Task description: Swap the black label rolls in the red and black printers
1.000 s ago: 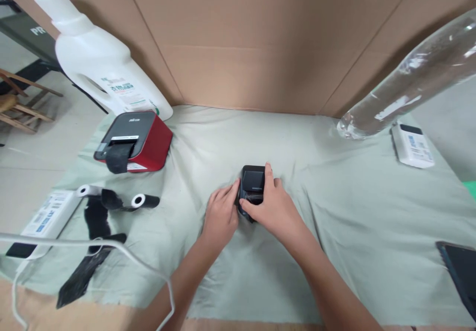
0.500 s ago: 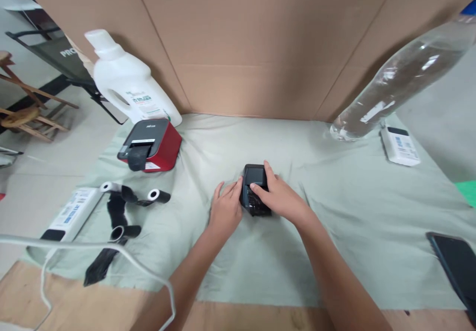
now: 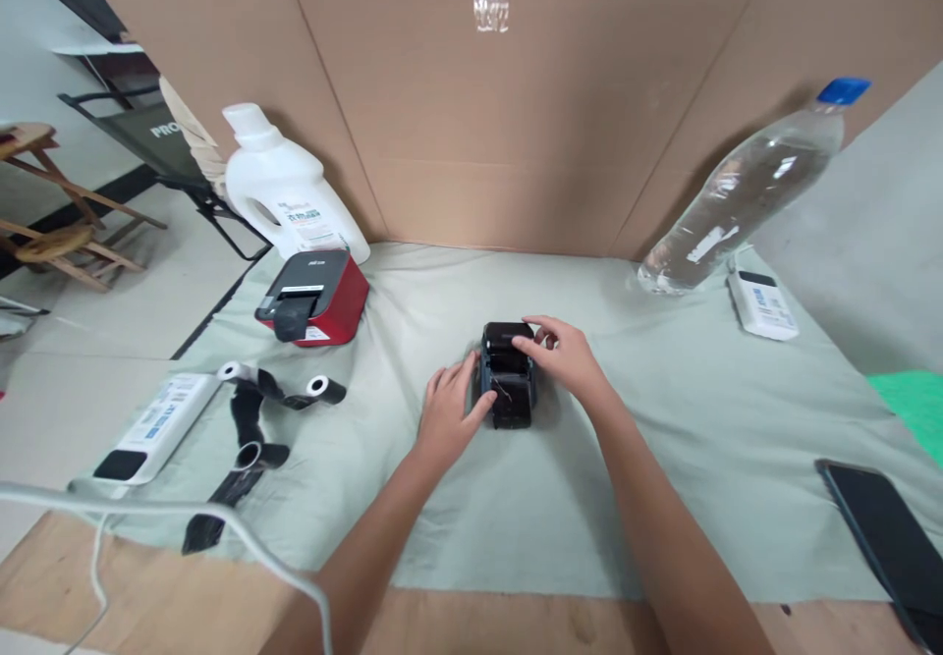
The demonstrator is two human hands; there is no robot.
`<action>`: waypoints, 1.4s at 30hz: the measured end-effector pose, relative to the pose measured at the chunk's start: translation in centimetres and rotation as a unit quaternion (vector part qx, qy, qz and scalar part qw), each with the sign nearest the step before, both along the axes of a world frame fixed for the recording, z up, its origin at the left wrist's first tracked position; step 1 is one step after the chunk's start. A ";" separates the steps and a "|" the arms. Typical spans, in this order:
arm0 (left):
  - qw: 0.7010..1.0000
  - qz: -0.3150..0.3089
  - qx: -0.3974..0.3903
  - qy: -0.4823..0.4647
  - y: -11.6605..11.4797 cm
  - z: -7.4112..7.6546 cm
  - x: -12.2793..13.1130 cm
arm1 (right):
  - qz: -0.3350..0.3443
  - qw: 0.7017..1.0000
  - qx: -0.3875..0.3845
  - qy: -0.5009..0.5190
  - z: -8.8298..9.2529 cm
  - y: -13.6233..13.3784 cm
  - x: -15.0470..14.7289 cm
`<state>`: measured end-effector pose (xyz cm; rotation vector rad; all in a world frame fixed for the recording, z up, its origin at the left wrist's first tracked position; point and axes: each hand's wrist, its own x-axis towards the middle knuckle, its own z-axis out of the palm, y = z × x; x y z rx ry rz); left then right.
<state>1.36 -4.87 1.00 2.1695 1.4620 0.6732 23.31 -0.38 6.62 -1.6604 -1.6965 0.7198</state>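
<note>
A small black portable printer (image 3: 511, 406) lies on the pale green cloth in front of me. Its upper part, which looks like a raised lid (image 3: 501, 332), stands apart from the lower body, where shiny dark film shows. My left hand (image 3: 451, 411) steadies the printer's left side, with the thumb at its lower front and the other fingers along the edge. At the upper right, my right hand (image 3: 566, 355) grips the lid with thumb and index finger; its other fingers are curled. A few fingertips are partly hidden.
Left lie several small rolls with black film (image 3: 263, 455), a white box (image 3: 157, 426) and a red-and-black printer (image 3: 315, 297). A white jug (image 3: 291, 189) and a water bottle (image 3: 737, 208) lean on the cardboard (image 3: 486, 105). A phone (image 3: 884, 537) is at right; a white cable (image 3: 243, 527) crosses the front left.
The printer's top has swung up, baring a dark interior. My right hand has moved to its upper right edge; my left thumb has come onto its lower front. The view has tilted up.
</note>
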 end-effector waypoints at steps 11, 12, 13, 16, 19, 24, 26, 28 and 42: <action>1.000 -0.009 -0.011 0.011 -0.1 0.0 -0.2 | -0.088 0.986 -0.020 -0.141 2.1 2.8 -0.8; 1.000 -0.011 -0.010 0.006 -0.1 -0.1 -0.2 | -0.088 0.986 -0.011 -0.140 2.1 2.3 -0.6; 1.000 -0.013 -0.008 0.000 -0.1 -0.2 -0.3 | -0.081 0.987 -0.001 -0.142 2.1 1.6 -0.4; 1.000 -0.018 -0.001 -0.019 -0.2 -0.5 -0.4 | -0.013 0.986 0.022 -0.164 2.3 -0.4 -0.1; 1.000 -0.016 0.002 -0.025 -0.2 -0.8 -0.5 | 0.054 0.977 0.000 -0.207 2.6 -1.5 -0.2; 0.999 -0.008 -0.005 -0.034 -0.2 -0.4 -0.4 | 0.052 0.950 -0.097 -0.292 3.0 -0.1 -1.3; 0.999 -0.006 -0.009 -0.038 -0.2 -0.2 -0.3 | 0.062 0.939 -0.129 -0.314 3.1 0.8 -2.0; 0.999 -0.005 -0.012 -0.040 -0.2 0.1 -0.3 | 0.071 0.922 -0.162 -0.344 3.1 1.5 -2.8; 0.999 -0.014 -0.021 -0.030 0.1 0.5 0.0 | 0.170 0.894 -0.151 -0.387 6.6 2.4 -1.2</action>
